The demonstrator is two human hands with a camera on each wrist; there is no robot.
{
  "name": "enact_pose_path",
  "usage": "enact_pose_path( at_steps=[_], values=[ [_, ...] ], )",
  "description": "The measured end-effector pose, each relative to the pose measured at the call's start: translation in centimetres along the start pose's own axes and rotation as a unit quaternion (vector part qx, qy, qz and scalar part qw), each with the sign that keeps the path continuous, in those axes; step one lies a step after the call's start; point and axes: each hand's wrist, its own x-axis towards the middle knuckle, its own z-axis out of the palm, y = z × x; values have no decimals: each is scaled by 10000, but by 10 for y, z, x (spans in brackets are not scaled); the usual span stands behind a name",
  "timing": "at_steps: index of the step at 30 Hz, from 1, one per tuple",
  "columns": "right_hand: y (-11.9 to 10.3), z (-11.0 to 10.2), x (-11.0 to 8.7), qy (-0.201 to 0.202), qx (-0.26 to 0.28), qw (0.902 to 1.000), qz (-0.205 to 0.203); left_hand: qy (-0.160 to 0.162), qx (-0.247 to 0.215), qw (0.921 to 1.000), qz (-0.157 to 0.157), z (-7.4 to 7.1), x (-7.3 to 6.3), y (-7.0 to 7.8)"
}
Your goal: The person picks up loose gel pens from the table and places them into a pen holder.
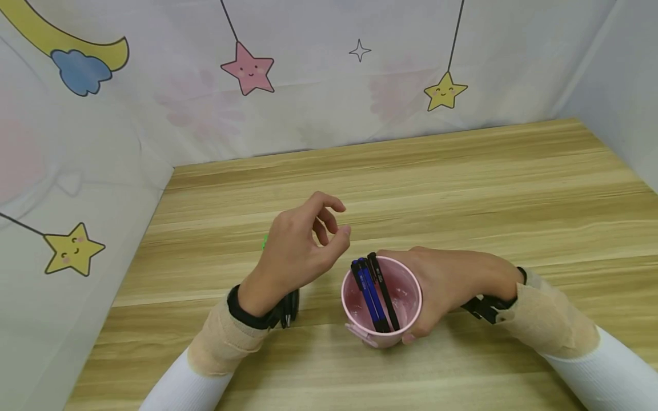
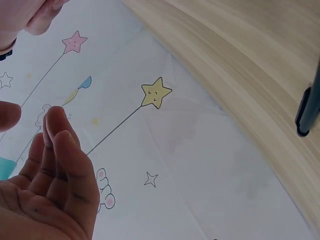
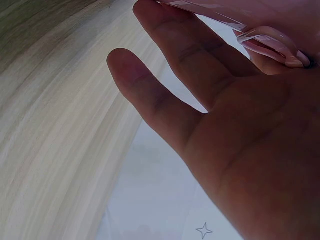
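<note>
In the head view my right hand grips a pink cup around its right side. Inside the cup lean blue pens and a black pen. The right wrist view shows the cup's glossy wall and a small loop on it above my palm. My left hand hovers up and left of the cup, fingers loosely bent, holding nothing. Below its wrist a dark pen with a metal tip is partly hidden by the wrist and its strap.
A wood-grain table lies under everything. Light cloth walls printed with stars stand behind and at the sides. A small green thing peeks out behind my left hand; its kind is hidden.
</note>
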Motion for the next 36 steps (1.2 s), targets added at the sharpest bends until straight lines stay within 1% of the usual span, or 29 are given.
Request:
enact_pose_path(
  at_steps=[8, 15, 20, 29, 36],
  values=[
    [0, -1, 0, -17, 28, 10000, -30, -173, 178, 9991, -347, 0, 0, 0],
    [1, -2, -1, -3, -2, 10000, -10, -313, 443, 9972, -518, 1, 0, -1],
    [0, -2, -1, 19, -29, 10000, -17, -438, 718, 9940, -699, 1, 0, -1],
    [0, -3, 0, -24, 12, 10000, -19, -648, 948, 9893, -897, 1, 0, 0],
    [-1, -3, 0, -22, 35, 10000, -14, -898, 1117, 9835, -1105, 2, -1, -2]
  ],
)
